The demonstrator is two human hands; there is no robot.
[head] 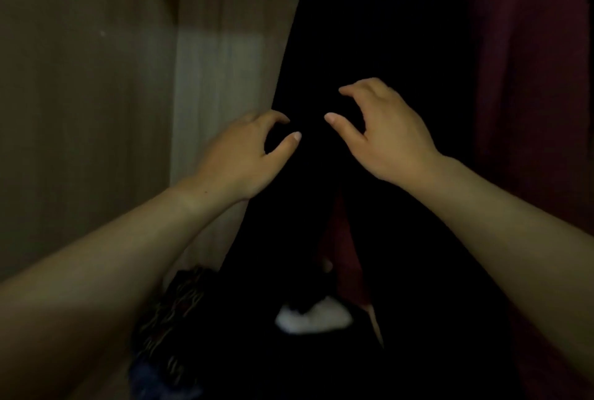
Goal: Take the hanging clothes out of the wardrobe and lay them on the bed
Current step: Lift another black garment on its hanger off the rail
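A long black garment [379, 33] hangs in the dim wardrobe and fills the middle of the view. A dark red garment [530, 62] hangs to its right. My left hand [244, 155] hovers at the black garment's left edge, fingers and thumb curved apart, holding nothing. My right hand [385, 132] is a little higher in front of the same garment, thumb and fingers spread in an open pinch. Whether either hand touches the cloth cannot be told. The hangers and the rail are out of view.
The wardrobe's pale wooden side wall [80, 94] stands on the left, with a lighter back panel [218, 78] beside it. Folded clothes lie at the bottom: a patterned dark piece [173, 313] and a white piece [315, 319].
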